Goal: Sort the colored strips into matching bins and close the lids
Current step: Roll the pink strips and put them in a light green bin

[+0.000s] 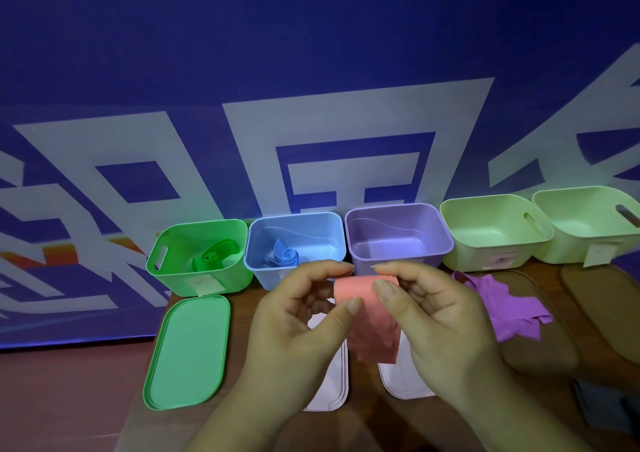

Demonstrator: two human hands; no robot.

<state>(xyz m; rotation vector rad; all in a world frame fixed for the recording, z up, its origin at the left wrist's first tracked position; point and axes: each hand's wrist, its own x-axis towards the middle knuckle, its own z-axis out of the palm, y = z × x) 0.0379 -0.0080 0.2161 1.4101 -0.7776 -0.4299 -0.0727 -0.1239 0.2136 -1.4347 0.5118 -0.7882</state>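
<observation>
Both my hands hold a pink strip [372, 327] above the table's middle. My left hand [298, 320] pinches its top left edge and my right hand [433, 316] pinches its top right edge, and the rest hangs down. Along the back stand five open bins: a green bin [173, 278] with a rolled green strip [213, 255], a blue bin [256, 268] with a rolled blue strip [285, 255], an empty purple bin [440, 243], and two pale green bins [464, 257] [568, 250]. A heap of purple strips [509, 307] lies right of my right hand.
A green lid [188, 351] lies flat in front of the green bin. Two white lids [329, 392] [401, 382] lie under my hands, partly hidden. Two brown lids [547, 351] [609, 299] lie at the right. The wooden table's left edge [138, 410] runs beside the green lid.
</observation>
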